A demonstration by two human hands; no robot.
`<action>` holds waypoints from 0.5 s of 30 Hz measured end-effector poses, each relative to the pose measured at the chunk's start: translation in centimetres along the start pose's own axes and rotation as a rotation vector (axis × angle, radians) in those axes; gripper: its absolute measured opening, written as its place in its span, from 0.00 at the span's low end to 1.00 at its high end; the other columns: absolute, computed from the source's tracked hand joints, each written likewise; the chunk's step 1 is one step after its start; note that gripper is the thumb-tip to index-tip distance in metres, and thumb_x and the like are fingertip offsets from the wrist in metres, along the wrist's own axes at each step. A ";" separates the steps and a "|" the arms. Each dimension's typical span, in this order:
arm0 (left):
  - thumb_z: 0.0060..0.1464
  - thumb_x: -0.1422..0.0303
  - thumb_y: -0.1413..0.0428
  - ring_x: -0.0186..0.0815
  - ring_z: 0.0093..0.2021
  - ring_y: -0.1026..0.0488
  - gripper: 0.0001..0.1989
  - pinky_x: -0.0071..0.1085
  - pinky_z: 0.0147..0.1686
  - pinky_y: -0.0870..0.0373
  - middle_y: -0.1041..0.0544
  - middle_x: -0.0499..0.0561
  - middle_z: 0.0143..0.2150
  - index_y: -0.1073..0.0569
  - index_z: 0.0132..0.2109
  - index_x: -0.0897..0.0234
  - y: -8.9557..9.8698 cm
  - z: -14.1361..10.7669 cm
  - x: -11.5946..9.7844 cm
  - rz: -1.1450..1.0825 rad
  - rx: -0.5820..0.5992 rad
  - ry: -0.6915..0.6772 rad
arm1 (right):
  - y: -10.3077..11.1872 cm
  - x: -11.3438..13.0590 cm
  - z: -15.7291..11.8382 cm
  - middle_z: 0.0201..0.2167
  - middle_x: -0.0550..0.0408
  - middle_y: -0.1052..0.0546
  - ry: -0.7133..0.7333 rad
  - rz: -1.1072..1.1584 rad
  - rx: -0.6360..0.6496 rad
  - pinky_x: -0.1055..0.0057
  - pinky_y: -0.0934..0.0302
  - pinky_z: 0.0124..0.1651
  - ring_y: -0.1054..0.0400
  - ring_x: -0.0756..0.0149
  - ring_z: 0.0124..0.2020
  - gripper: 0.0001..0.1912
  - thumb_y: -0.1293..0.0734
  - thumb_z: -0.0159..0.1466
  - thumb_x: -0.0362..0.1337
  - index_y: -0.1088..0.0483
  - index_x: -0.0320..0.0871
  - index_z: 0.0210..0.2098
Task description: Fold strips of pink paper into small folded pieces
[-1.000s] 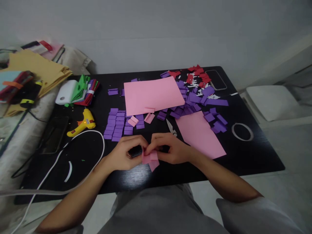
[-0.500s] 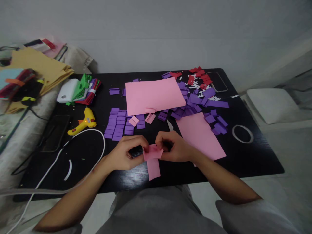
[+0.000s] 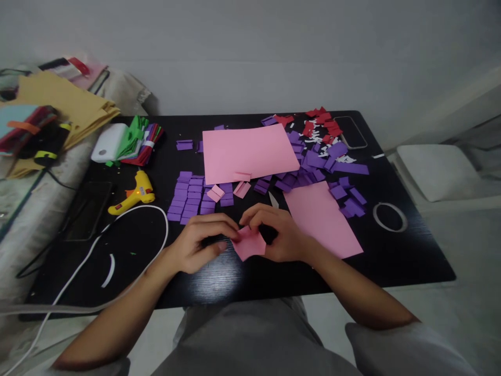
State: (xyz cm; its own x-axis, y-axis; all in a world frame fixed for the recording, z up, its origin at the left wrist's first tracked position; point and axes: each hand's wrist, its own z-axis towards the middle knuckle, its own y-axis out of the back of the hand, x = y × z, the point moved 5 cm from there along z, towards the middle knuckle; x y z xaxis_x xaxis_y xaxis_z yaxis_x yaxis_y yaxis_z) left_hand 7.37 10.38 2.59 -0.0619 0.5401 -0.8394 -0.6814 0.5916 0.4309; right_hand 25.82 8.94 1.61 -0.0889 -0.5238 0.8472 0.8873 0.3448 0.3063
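Note:
A small folded piece of pink paper (image 3: 250,243) is between my hands, above the front of the black table. My right hand (image 3: 279,232) pinches its upper and right side, fingers bent over the top edge. My left hand (image 3: 203,240) has its fingertips closed on the paper's left corner, while its thumb stands a little apart from the paper. Beyond my hands lie small folded pink pieces (image 3: 242,189) and rows of folded purple paper pieces (image 3: 188,196). A pointed blade (image 3: 273,200) lies just past my right hand, partly hidden.
A large pink sheet (image 3: 248,154) lies at the back, another pink sheet (image 3: 323,219) at the right. Purple scraps (image 3: 313,159), red scraps (image 3: 326,125) and a clear ring (image 3: 390,216) are on the right. A yellow glue gun (image 3: 135,194) and white cable (image 3: 166,224) are left.
The pink paper's strip that hung toward me no longer shows; the piece looks shorter and more turned. My left thumb has come away from it, and my right fingers have shifted left.

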 end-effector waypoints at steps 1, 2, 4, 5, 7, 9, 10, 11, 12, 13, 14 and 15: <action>0.66 0.71 0.48 0.41 0.44 0.19 0.12 0.36 0.43 0.22 0.18 0.59 0.44 0.19 0.46 0.65 0.1 0.0 0.0 -0.016 -0.003 0.008 | 0.0 0.0 0.0 0.43 0.48 0.22 -0.013 0.011 -0.008 0.64 0.29 0.46 0.25 0.61 0.44 0.12 0.24 0.60 0.33 0.32 0.46 0.36; 0.68 0.71 0.49 0.40 0.43 0.19 0.13 0.35 0.43 0.22 0.17 0.59 0.43 0.18 0.45 0.64 0.2 0.1 0.1 -0.025 -0.018 0.028 | -0.1 0.0 -0.1 0.43 0.49 0.21 -0.023 0.021 -0.013 0.64 0.29 0.45 0.24 0.62 0.43 0.11 0.25 0.60 0.33 0.32 0.46 0.36; 0.69 0.69 0.48 0.38 0.39 0.18 0.15 0.33 0.40 0.22 0.17 0.57 0.40 0.17 0.39 0.63 0.3 0.3 0.2 -0.045 -0.066 0.091 | -0.2 0.0 -0.1 0.42 0.50 0.21 -0.025 0.026 -0.023 0.65 0.28 0.43 0.24 0.63 0.41 0.10 0.25 0.60 0.33 0.31 0.46 0.35; 0.68 0.69 0.46 0.37 0.38 0.19 0.14 0.32 0.38 0.22 0.17 0.56 0.38 0.17 0.37 0.63 0.2 0.5 0.3 -0.063 -0.084 0.124 | -0.2 0.0 -0.1 0.41 0.50 0.20 -0.018 0.022 -0.029 0.66 0.28 0.42 0.24 0.63 0.41 0.10 0.25 0.60 0.33 0.31 0.46 0.35; 0.65 0.68 0.41 0.36 0.36 0.19 0.11 0.30 0.35 0.23 0.17 0.55 0.37 0.19 0.34 0.64 0.0 0.7 0.4 -0.123 -0.095 0.191 | -0.3 0.0 -0.1 0.40 0.50 0.21 0.004 0.003 -0.035 0.66 0.28 0.42 0.24 0.63 0.40 0.09 0.25 0.61 0.33 0.30 0.46 0.35; 0.62 0.67 0.38 0.35 0.34 0.20 0.08 0.28 0.33 0.23 0.18 0.54 0.35 0.20 0.34 0.65 -0.2 0.8 0.7 -0.200 -0.083 0.277 | -0.5 0.0 -0.2 0.39 0.51 0.22 0.007 -0.023 -0.026 0.67 0.29 0.41 0.25 0.64 0.39 0.09 0.25 0.60 0.33 0.30 0.46 0.34; 0.61 0.67 0.36 0.34 0.34 0.20 0.07 0.28 0.33 0.23 0.18 0.54 0.34 0.21 0.35 0.66 -0.3 0.7 0.9 -0.239 -0.067 0.323 | -0.5 -0.1 -0.2 0.39 0.51 0.22 0.003 -0.033 -0.018 0.67 0.29 0.40 0.25 0.64 0.39 0.09 0.25 0.60 0.32 0.30 0.46 0.34; 0.60 0.67 0.36 0.34 0.33 0.20 0.06 0.27 0.33 0.22 0.18 0.53 0.34 0.21 0.37 0.66 -0.4 0.6 1.1 -0.274 -0.043 0.365 | -0.6 -0.2 -0.2 0.38 0.52 0.23 -0.003 -0.039 -0.009 0.68 0.29 0.39 0.26 0.64 0.38 0.09 0.25 0.60 0.32 0.30 0.46 0.34; 0.59 0.68 0.36 0.34 0.33 0.19 0.06 0.27 0.33 0.22 0.18 0.53 0.34 0.21 0.38 0.66 -0.5 0.4 1.4 -0.304 -0.012 0.398 | -0.7 -0.3 -0.3 0.38 0.52 0.23 -0.009 -0.040 0.000 0.68 0.29 0.38 0.26 0.65 0.37 0.09 0.25 0.60 0.33 0.30 0.46 0.34; 0.59 0.68 0.36 0.34 0.33 0.19 0.05 0.26 0.33 0.22 0.17 0.52 0.35 0.21 0.39 0.66 -0.6 0.3 1.5 -0.324 0.022 0.418 | -0.7 -0.3 -0.3 0.38 0.52 0.24 -0.014 -0.038 0.007 0.69 0.29 0.37 0.27 0.66 0.37 0.10 0.25 0.60 0.33 0.30 0.46 0.34; 0.59 0.69 0.36 0.34 0.34 0.19 0.05 0.27 0.34 0.22 0.17 0.52 0.35 0.21 0.40 0.66 -0.7 0.2 1.7 -0.334 0.052 0.428 | -0.8 -0.4 -0.4 0.38 0.52 0.24 -0.016 -0.032 0.013 0.69 0.29 0.37 0.27 0.66 0.36 0.10 0.24 0.60 0.34 0.30 0.46 0.35; 0.58 0.70 0.35 0.34 0.34 0.18 0.04 0.27 0.34 0.22 0.17 0.51 0.36 0.21 0.41 0.65 -0.7 0.1 1.8 -0.335 0.071 0.435 | -0.8 -0.4 -0.4 0.38 0.52 0.24 -0.015 -0.025 0.017 0.70 0.29 0.37 0.28 0.66 0.36 0.10 0.24 0.60 0.34 0.29 0.45 0.35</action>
State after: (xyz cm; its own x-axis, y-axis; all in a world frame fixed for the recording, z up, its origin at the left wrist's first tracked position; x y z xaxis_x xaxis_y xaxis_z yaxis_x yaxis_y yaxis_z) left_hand 7.81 11.02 0.84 -0.1558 0.0269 -0.9874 -0.6658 0.7356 0.1251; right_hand 25.28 8.57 0.85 -0.1176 -0.5205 0.8457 0.8769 0.3452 0.3344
